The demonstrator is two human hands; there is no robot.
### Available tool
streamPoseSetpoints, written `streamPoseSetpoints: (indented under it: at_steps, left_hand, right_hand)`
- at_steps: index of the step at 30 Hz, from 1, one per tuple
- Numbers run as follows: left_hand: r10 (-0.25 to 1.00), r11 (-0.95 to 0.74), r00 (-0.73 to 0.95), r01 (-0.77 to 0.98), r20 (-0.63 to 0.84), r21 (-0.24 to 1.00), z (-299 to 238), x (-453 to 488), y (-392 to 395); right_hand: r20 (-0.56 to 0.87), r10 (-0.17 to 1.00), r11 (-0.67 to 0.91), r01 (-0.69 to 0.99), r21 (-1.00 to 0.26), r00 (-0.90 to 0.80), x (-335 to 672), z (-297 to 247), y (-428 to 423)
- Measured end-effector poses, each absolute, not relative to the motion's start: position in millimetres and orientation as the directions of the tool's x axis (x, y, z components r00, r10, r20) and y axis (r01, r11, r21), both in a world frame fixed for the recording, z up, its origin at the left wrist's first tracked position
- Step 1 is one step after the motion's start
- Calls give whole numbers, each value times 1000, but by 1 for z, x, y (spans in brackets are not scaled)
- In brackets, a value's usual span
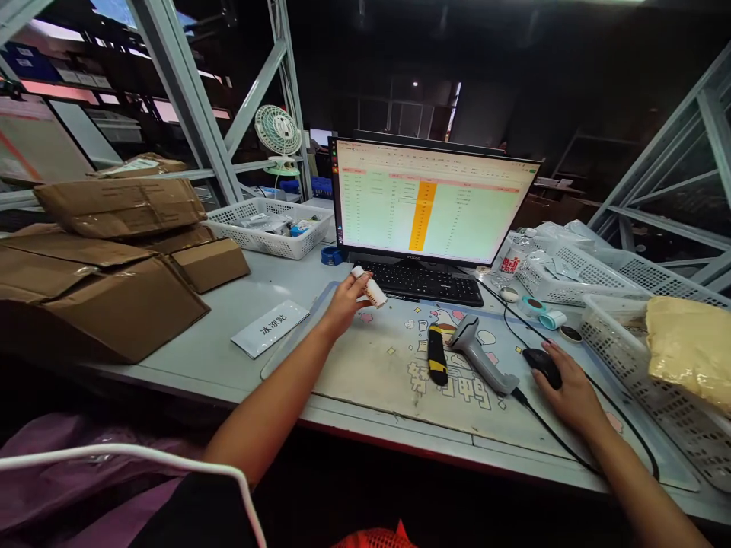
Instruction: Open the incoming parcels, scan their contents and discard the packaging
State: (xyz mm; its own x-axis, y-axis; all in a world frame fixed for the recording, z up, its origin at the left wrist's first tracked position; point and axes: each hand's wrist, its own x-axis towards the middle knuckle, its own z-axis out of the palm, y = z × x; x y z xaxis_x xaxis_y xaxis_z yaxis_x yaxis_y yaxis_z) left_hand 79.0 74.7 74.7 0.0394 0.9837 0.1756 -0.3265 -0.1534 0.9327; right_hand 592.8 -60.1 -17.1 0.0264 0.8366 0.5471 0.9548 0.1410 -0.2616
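We've got the small white bottle [371, 292] pinched in our left hand [343, 302], label in view; right hand [571, 396] cups the black mouse [542, 365], barcode scanner [483, 354] close by.

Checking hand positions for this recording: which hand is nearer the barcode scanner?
Right. The right hand rests on the mouse just beside the barcode scanner; the left hand is farther off, holding a white tube.
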Motion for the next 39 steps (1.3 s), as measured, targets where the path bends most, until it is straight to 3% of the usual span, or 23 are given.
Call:
streamPoseSetpoints:
  at_steps: [3,6,10,13,16,23,28,31,36,39]
  left_hand:
    - [989,-85,87,-351,123,933,58,99,78]
    - [988,-45,122,-335,91,941,38,105,78]
    - [988,-39,134,-278,79,960,19,101,77]
    - [988,-65,123,-241,97,968,14,98,78]
    - [982,-95,139,-240,131,966,14,96,80]
    - [907,-192,317,-280,279,941,17,95,76]
    - [876,-250,394,-118,277,961,19,95,72]
    - [894,-226,379,-85,241,971,20,92,73]
    - [916,-107,368,-158,159,982,23,84,77]
    - [910,-83,386,-183,149,980,24,82,77]
  right_hand:
    - [580,815,196,939,-284,6,550,8,-62]
    - [420,907,188,907,-377,-14,494,23,-58]
    - [152,987,-9,952,-304,58,436,26,-44]
    - [63,982,-158,963,-219,176,416,30,-36]
    - [-5,976,-216,952,-215,220,416,48,-33]
    - [-240,966,-79,781,-619,-92,434,130,-28]
    - [-370,908,-163,649,-743,-195,419,149,-5]
    - [-393,884,-137,664,-735,-253,408,139,4]
    - [-248,894,89,692,-717,-373,403,116,7]
    - [-259,899,78,709,-701,-354,406,109,6]
